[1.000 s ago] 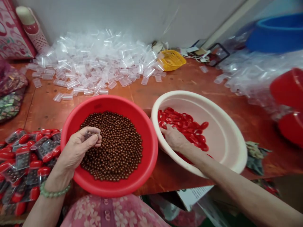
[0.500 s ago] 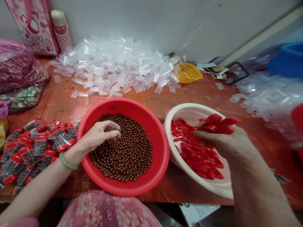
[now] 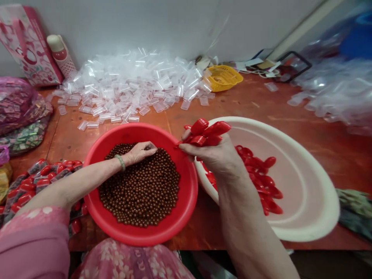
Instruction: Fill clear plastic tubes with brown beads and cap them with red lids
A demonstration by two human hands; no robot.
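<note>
My left hand (image 3: 142, 152), with a pale green bracelet on the wrist, is closed around a clear plastic container (image 3: 149, 147) at the top of the brown beads (image 3: 142, 190). Those beads fill the bottom of a red basin (image 3: 186, 209). Several red caps (image 3: 206, 131) are gripped in my right hand (image 3: 216, 155), over the gap between the red basin and a white basin (image 3: 314, 193). More red caps (image 3: 261, 182) lie in the white basin, partly hidden by my right forearm.
Clear containers (image 3: 130, 85) are heaped along the wall, beside a yellow basket (image 3: 223, 77). Filled red-capped containers (image 3: 43, 182) lie at the left. Bags (image 3: 20, 104) and a bottle (image 3: 61, 56) stand farther back. More clear plastic pieces (image 3: 343, 97) are at the right.
My right hand has moved left with the red caps, from above the white basin toward the red basin. My left hand has moved slightly right and lower onto the beads. The view has shifted.
</note>
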